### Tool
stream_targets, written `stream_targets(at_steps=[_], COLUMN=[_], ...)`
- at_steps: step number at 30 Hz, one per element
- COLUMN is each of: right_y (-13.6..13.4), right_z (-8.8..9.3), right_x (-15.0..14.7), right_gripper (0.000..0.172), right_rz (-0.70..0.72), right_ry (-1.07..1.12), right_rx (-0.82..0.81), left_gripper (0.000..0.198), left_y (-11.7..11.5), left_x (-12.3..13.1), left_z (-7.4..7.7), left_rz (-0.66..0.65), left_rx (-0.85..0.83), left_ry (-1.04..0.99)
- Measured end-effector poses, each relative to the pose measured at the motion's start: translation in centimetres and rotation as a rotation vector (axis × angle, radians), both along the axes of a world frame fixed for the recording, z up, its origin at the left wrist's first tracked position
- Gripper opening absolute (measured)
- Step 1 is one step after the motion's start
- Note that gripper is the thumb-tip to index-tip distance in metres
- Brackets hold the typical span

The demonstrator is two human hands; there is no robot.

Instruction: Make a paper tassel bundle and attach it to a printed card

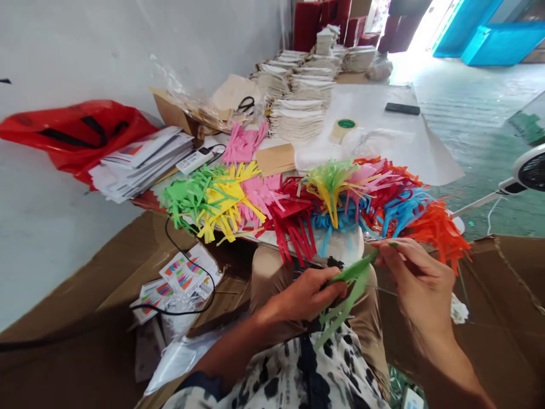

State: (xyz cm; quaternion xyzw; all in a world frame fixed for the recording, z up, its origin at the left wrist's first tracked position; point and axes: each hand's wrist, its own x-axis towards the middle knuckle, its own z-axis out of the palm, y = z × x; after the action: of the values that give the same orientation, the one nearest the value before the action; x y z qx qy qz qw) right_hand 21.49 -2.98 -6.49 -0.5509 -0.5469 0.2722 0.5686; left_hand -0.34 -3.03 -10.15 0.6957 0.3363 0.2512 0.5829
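Observation:
My left hand (307,295) pinches the lower part of a green fringed paper strip (347,292) over my lap. My right hand (415,275) pinches the strip's upper end. The strip's cut fringes hang down between my hands. Just beyond, on the table edge, lie piles of fringed paper: green (191,196), yellow (225,201), pink (259,193), red (293,218), blue (404,207) and orange (438,230).
Stacks of white paper bags (298,116), a tape roll (344,128), scissors (246,104), a phone (402,108) and a red plastic bag (76,133) sit on the table. Cardboard boxes (128,272) flank my legs. A white fan (528,170) stands at right.

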Motion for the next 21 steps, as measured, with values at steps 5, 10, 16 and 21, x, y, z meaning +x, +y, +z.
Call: stream_targets(at_steps=[5,10,16,21], right_y=[6.4,10.9,13.0,9.9], right_z=[2.4,5.1,-1.6,-4.1], right_x=[-2.6,-5.9,-5.7,-5.4], right_gripper=[0.018,0.016,0.032,0.033], right_rz=[0.113,0.134,0.445,0.449], right_ry=[0.255,-0.066,-0.641,-0.794], right_rx=[0.022,0.432,0.346,0.246], left_gripper=[0.009,0.044,0.028,0.030], left_y=[8.0,13.6,8.2,3.5], left_x=[-6.1,-10.1,-6.7,-6.6], left_z=[2.6,6.8,0.5,-5.2], left_rz=[0.547,1.140,0.952,0.822], left_rx=[0.561,1.014,1.039,0.961], left_ry=[0.296,0.353,0.229,0.195])
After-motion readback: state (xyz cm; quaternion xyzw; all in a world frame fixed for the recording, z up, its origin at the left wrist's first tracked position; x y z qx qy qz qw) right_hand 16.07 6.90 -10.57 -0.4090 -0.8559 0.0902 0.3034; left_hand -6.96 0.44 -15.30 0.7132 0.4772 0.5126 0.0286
